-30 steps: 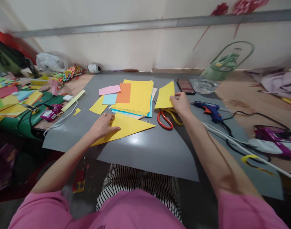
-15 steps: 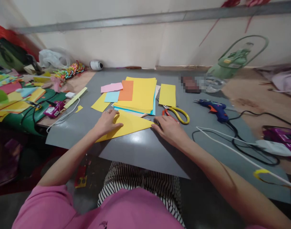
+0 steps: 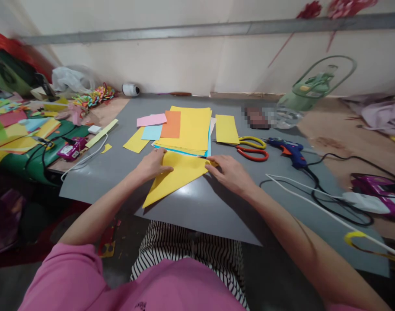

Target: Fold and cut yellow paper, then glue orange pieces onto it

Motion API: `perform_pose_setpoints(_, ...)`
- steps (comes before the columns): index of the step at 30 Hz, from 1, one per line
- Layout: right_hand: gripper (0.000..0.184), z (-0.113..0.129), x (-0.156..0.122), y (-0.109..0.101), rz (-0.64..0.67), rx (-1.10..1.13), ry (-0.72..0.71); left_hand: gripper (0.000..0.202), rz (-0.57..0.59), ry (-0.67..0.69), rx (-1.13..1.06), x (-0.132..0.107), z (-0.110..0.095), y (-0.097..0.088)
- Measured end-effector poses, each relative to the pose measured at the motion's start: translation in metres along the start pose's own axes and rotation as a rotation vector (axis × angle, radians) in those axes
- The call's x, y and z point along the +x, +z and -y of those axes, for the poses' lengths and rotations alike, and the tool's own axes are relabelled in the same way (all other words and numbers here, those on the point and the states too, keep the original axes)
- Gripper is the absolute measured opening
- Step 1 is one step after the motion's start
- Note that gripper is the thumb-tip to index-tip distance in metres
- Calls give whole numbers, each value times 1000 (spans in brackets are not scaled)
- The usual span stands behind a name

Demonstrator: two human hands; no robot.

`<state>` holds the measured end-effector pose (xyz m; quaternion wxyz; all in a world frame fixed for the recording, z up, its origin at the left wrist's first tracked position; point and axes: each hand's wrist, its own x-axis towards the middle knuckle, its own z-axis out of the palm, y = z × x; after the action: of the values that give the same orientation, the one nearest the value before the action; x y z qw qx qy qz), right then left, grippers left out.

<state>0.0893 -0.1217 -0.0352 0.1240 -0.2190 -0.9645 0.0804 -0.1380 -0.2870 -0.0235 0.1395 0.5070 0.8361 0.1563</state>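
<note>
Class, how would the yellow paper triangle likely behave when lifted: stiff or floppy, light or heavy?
The yellow paper triangle is probably light, as it looks thin. It may hold its shape fairly well, since its lower edge runs nearly straight. Flat and broad, it seems unlikely to roll.

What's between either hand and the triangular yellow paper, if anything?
Nothing visible. The left hand is on the left part of the triangular yellow paper, and the right hand has its fingers at the right tip. The paper stack lies beyond its far edge; the scissors lie beyond the right hand.
</note>
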Motion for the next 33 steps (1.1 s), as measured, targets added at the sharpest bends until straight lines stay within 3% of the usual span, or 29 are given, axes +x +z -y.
perform_pose_setpoints(2, 34, 4, 4, 4, -27, 86, -70, 42, 7, 24, -57, -1, -7, 3)
perform_pose_setpoints(7, 45, 0, 10, 8, -179, 195, -134, 31, -4, 202, -512, -3, -21, 8)
perform_pose_setpoints(10, 46, 2, 7, 5, -320, 263, -185, 13, -132, 302, -489, -5, -33, 6)
perform_pose_setpoints(13, 56, 7, 3, 1, -469, 331, -193, 23, -313, 358, -402, -12, -51, 3)
perform_pose_setpoints(16, 73, 9, -1, 0, -561, 431, -194, 37, -395, 468, -427, -19, -68, 5)
perform_pose_setpoints(19, 86, 8, -4, 3, -547, 605, -206, 44, -424, 495, -433, -20, -79, 13)
perform_pose_setpoints(24, 98, 11, -8, 7, -439, 859, -155, 51, -375, 527, -415, -12, -90, 27)
perform_pose_setpoints(30, 76, 14, -11, -2, -404, 816, 89, 52, -386, 519, -391, -6, -87, 33)
perform_pose_setpoints(33, 58, 13, -10, -4, -388, 774, 141, 49, -367, 501, -422, -7, -82, 31)
